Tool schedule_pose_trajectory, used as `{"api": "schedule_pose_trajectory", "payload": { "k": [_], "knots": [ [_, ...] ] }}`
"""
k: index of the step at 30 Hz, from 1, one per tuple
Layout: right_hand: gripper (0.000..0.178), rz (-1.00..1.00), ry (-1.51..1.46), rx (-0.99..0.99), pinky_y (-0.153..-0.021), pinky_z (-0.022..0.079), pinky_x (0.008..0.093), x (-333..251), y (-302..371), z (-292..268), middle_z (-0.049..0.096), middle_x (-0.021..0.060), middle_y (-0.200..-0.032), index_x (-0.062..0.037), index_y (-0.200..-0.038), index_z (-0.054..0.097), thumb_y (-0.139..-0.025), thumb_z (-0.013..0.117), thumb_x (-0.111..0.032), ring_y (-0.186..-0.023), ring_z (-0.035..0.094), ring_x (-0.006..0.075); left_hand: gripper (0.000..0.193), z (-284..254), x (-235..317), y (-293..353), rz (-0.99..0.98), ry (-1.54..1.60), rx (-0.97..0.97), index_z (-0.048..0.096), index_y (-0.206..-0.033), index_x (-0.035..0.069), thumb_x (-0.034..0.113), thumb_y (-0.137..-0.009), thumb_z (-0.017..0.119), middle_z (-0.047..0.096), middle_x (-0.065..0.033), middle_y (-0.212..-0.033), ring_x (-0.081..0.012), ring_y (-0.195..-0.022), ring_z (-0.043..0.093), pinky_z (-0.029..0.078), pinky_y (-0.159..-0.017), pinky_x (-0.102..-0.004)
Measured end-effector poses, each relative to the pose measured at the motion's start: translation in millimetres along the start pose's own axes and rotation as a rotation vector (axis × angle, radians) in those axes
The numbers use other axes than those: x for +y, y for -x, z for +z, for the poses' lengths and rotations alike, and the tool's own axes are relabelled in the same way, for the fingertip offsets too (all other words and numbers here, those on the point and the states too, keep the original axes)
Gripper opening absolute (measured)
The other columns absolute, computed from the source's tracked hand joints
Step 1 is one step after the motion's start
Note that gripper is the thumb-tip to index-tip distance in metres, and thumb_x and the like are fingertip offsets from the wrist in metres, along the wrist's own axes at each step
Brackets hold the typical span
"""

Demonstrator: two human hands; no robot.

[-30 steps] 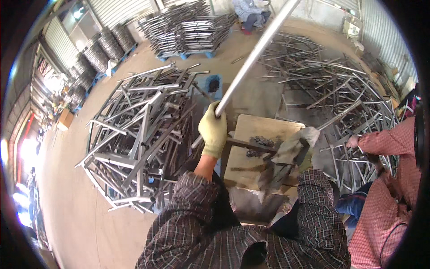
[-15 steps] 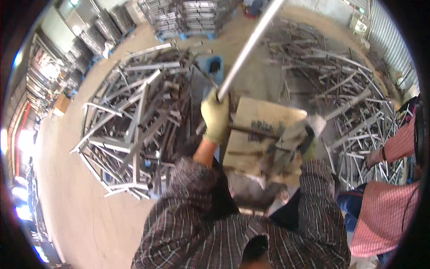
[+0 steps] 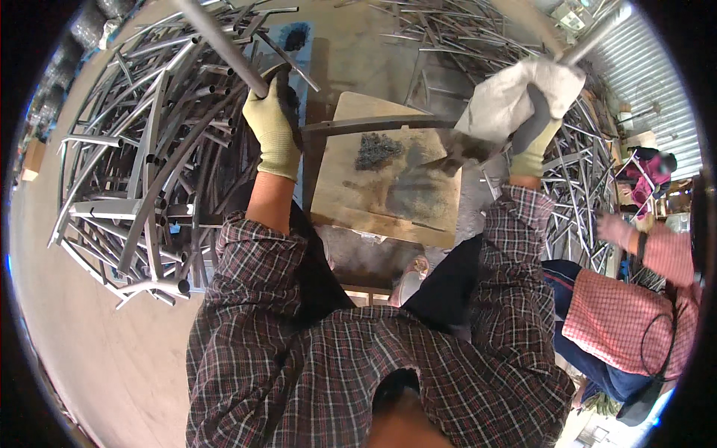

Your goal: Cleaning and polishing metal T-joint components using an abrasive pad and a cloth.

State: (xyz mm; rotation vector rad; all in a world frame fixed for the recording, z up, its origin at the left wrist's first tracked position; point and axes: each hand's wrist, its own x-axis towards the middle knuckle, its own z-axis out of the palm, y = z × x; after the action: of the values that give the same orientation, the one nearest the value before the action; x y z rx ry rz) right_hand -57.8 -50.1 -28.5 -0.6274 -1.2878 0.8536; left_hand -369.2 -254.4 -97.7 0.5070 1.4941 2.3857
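My left hand (image 3: 275, 127), in a pale yellow glove, is closed around a grey metal tube (image 3: 222, 46) that slants up to the left. On the right, my gloved right hand (image 3: 541, 123) grips beside a bulky white cloth (image 3: 493, 101), with another metal tube (image 3: 595, 36) rising beyond it. A dark, slightly curved metal bar (image 3: 381, 125) spans between my hands above a wooden board (image 3: 340, 183); whether it joins both tubes I cannot tell. Dark filings (image 3: 379, 151) lie on the board. Below the cloth is a dark brown piece (image 3: 459, 155) of unclear kind.
A large heap of metal tubes and frames (image 3: 160, 157) rises at the left, beside a blue pallet (image 3: 287, 45). More tubes (image 3: 448, 30) are piled at the far right. A co-worker in a pink checked top (image 3: 616, 325) reaches in close at my right; another person (image 3: 650, 175) is farther off.
The tube in my left hand has swung from pointing up-right to up-left. My right hand, blurred lower down before, is now raised with the white cloth. The whole view has shifted.
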Motion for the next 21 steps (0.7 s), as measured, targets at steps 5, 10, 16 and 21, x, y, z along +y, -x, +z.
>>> {"api": "schedule_pose_trajectory", "payload": {
  "k": [5, 10, 16, 21],
  "knots": [
    [0.026, -0.231, 0.256, -0.059, -0.084, 0.049, 0.0291, -53, -22, 46, 0.069, 0.0129, -0.1, 0.0033, -0.107, 0.068, -0.085, 0.063, -0.01, -0.091, 0.063, 0.0174, 0.013, -12, 5, 5, -0.099, 0.12, 0.049, 0.07, -0.095, 0.0, 0.009, -0.086, 0.066, 0.057, -0.0001, -0.068, -0.0089, -0.057, 0.05, 0.038, -0.054, -0.0235],
    [0.033, -0.895, 1.005, -0.237, -0.084, 0.048, 0.031, -90, -43, 49, 0.07, 0.0133, -0.102, 0.0061, -0.102, 0.067, -0.079, 0.073, -0.018, -0.091, 0.064, 0.0181, 0.026, -19, -3, -7, -0.145, 0.014, -0.167, 0.065, -0.114, 0.005, 0.018, -0.092, 0.06, 0.056, -0.004, -0.08, -0.0142, -0.07, 0.055, 0.046, -0.06, -0.0272],
    [0.012, -0.561, 0.361, -0.249, -0.071, 0.045, 0.0237, -86, -49, 79, 0.054, -0.0004, -0.092, 0.0007, -0.102, 0.059, -0.09, 0.057, 0.001, -0.083, 0.049, 0.0083, 0.02, -33, -24, -8, -0.425, 0.266, -0.075, 0.063, -0.1, 0.008, 0.027, -0.092, 0.06, 0.056, -0.0045, -0.076, -0.0161, -0.063, 0.054, 0.045, -0.054, -0.0291],
    [0.006, -0.976, -0.065, -0.528, -0.067, 0.042, 0.0204, -141, -41, 120, 0.047, 0.0009, -0.082, -0.0017, -0.097, 0.052, -0.093, 0.049, 0.002, -0.072, 0.05, 0.0112, 0.021, -45, -50, -14, -0.167, 0.007, -0.311, 0.062, -0.104, 0.007, 0.024, -0.091, 0.062, 0.056, -0.0047, -0.074, -0.0178, -0.063, 0.054, 0.046, -0.056, -0.0311]
  ]
}}
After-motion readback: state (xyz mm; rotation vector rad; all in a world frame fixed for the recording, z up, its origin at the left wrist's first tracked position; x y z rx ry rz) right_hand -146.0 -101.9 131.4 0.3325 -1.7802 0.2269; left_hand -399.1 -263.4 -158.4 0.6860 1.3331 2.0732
